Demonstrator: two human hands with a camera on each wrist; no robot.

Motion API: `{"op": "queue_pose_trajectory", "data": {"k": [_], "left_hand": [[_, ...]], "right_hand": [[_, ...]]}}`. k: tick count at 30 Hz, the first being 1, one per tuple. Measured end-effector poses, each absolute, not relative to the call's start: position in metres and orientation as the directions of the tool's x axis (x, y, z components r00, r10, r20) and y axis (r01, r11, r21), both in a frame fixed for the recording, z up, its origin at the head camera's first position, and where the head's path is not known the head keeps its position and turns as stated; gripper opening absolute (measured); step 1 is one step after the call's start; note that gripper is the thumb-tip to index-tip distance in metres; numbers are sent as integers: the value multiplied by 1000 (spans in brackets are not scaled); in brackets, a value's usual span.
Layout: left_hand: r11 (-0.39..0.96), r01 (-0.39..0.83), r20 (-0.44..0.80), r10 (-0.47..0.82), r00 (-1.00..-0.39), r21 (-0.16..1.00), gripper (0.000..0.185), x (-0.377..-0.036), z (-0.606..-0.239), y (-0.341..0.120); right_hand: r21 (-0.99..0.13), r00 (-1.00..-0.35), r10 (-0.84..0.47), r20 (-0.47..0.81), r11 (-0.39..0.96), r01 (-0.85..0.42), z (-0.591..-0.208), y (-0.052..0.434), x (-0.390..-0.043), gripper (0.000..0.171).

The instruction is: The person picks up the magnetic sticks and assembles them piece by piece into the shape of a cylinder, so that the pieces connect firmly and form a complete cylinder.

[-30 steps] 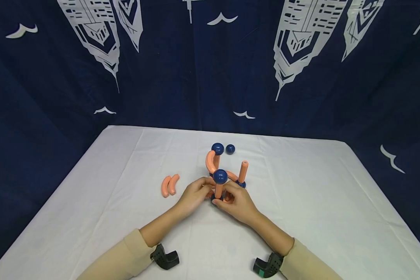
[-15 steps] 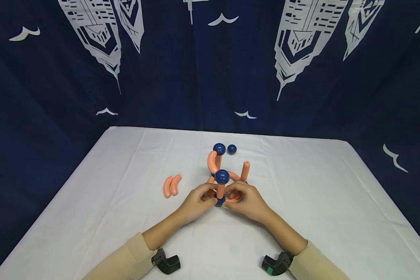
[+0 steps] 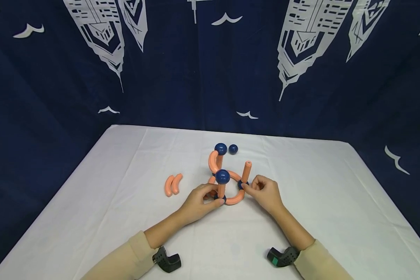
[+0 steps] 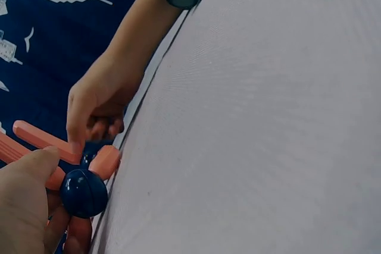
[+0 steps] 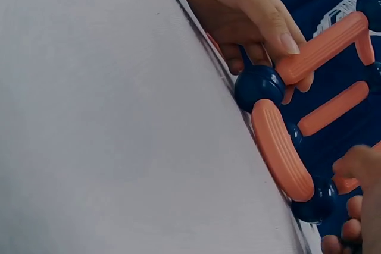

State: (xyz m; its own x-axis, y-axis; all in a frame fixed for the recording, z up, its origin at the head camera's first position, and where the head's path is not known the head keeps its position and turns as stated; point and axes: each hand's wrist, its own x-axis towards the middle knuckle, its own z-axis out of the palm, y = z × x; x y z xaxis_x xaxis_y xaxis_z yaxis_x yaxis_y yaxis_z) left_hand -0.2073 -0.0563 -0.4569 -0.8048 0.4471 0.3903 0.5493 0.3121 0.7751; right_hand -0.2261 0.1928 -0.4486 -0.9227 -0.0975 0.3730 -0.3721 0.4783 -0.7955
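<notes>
A structure of orange rods and dark blue balls stands on the white table. It is a ring of curved pieces with upright rods. My left hand pinches the foot of the front upright rod, which carries a blue ball. In the left wrist view, this hand curls round the base ball. My right hand pinches the foot of the right upright rod. In the right wrist view, a curved orange piece joins two balls, and the left hand's fingers grip the rod above.
A loose blue ball lies behind the structure. Two curved orange pieces lie side by side to its left. A dark blue printed curtain hangs behind the table. Black wrist cameras sit on both forearms.
My right hand has moved from the front base ball to the foot of the right upright rod. The left hand has stayed at the front upright.
</notes>
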Motion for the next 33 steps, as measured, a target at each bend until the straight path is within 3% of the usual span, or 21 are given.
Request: {"op": "queue_pose_trajectory", "data": {"k": [2, 7, 22, 33], "left_hand": [[322, 558, 399, 443, -803, 765, 27, -207, -457, -56], [342, 569, 414, 430, -802, 748, 24, -207, -456, -54], [412, 646, 529, 373, -763, 642, 18, -208, -459, -56], [477, 542, 514, 202, -834, 692, 22, -210, -462, -57]], "right_hand": [[-791, -929, -78, 362, 502, -350, -450, 193, -227, 23], [-754, -918, -135, 372, 534, -383, -453, 192, -228, 38], [-726, -884, -174, 434, 514, -458, -461, 192, -229, 24], [-737, -869, -218, 444, 463, -493, -462, 193, -229, 22]]}}
